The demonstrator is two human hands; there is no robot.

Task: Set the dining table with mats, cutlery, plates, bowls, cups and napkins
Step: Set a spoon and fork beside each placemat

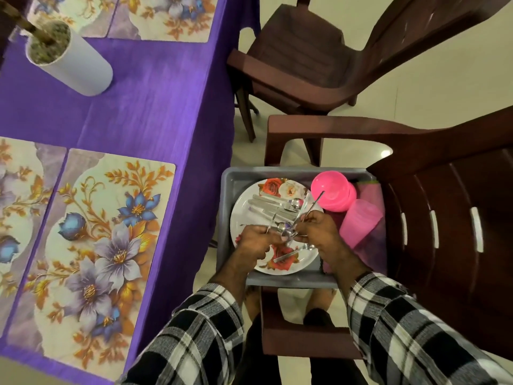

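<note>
A grey tray (231,190) sits on a brown chair seat at lower right. In it lies a white plate (244,215) with red roses, and several steel cutlery pieces (273,207) lie on the plate. My left hand (254,241) pinches a steel piece over the plate. My right hand (319,229) grips a long thin steel piece (315,205) that points up and right, with spoon bowls between the two hands. Pink bowls (333,191) and a pink cup (359,220) lie in the tray's right half. Floral mats (91,245) lie on the purple tablecloth (138,112).
A white cylindrical vase (75,65) with a stick stands on the table at upper left. More floral mats (166,18) lie along the far edge. A second brown chair (319,56) stands beyond the tray. The chair back (444,232) rises right of the tray.
</note>
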